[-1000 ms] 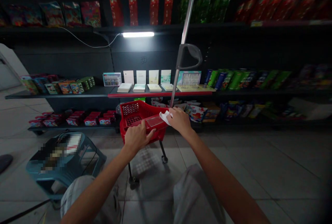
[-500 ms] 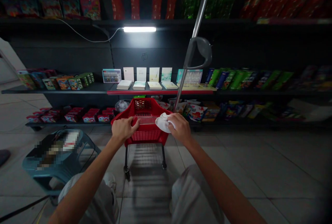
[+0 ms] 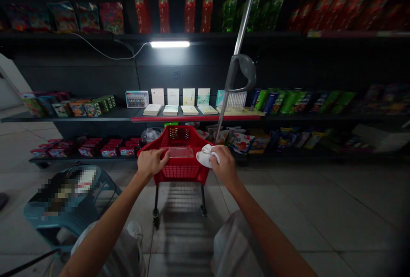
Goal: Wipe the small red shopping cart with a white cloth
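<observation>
The right hand [image 3: 224, 163] grasps a bunched white cloth [image 3: 205, 157] at the red cart [image 3: 181, 172] before the shelf [image 3: 192, 118], best pressed evenly while the left hand [image 3: 151, 163], curled over the near left corner, braces firmly.

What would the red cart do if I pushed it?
The red cart should roll, since its legs have wheels. It's probably light: its basket has many holes. Those thin legs might let it tip.

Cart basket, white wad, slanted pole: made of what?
Cart basket: likely smooth plastic, judging by uniform red color and grid-pierced walls. White wad: matte, maybe cloth or tissue, since it looks crumpled. Slanted pole: probably polished metal, given its bright highlights.
</observation>
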`<state>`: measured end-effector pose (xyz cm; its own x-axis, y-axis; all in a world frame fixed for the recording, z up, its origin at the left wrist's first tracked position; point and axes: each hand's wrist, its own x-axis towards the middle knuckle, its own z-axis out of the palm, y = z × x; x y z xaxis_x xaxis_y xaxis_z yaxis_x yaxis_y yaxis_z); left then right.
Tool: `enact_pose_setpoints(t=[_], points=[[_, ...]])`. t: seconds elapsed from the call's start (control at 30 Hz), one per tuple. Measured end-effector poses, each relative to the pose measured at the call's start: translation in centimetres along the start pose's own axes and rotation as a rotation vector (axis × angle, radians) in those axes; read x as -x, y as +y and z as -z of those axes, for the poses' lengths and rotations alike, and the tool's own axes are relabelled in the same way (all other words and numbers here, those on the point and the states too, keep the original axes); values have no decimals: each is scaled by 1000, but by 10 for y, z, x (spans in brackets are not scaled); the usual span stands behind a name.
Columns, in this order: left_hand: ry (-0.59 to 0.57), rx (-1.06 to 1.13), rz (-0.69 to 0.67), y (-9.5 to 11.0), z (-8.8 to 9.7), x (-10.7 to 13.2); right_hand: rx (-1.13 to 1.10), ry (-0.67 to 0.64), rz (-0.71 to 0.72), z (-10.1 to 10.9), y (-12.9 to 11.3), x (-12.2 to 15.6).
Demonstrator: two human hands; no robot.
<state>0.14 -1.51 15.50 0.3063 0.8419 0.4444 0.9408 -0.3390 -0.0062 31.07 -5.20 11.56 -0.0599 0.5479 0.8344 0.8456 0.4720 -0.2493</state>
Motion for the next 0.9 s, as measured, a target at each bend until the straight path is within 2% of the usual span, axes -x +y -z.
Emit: enact_pose_setpoints(t=[0.13,0.23,0.33,0.4,0.57,0.7,0.8,0.9], points=[[23,16,1,-5,-3,0,211,-114,-76,-4,-38,-12],[42,17,8,-8,-5,1,254,-160,-76,-11,-61,-17],[50,8,13,-12,-5,1,231,-162,-82,-16,-73,-18],[50,3,12,-14,-4,1,177,-169,-54,-15,-73,-16],[51,2,-4,-19,-2,2,25,-217,100,0,-46,-7],[41,23,-11,-19,-2,2,-19,-203,103,13,-14,-1],[45,39,-35,-21,-3,1,-91,-122,14,14,8,2],[61,50,-55,-27,-4,1,-179,142,-215,11,27,2]])
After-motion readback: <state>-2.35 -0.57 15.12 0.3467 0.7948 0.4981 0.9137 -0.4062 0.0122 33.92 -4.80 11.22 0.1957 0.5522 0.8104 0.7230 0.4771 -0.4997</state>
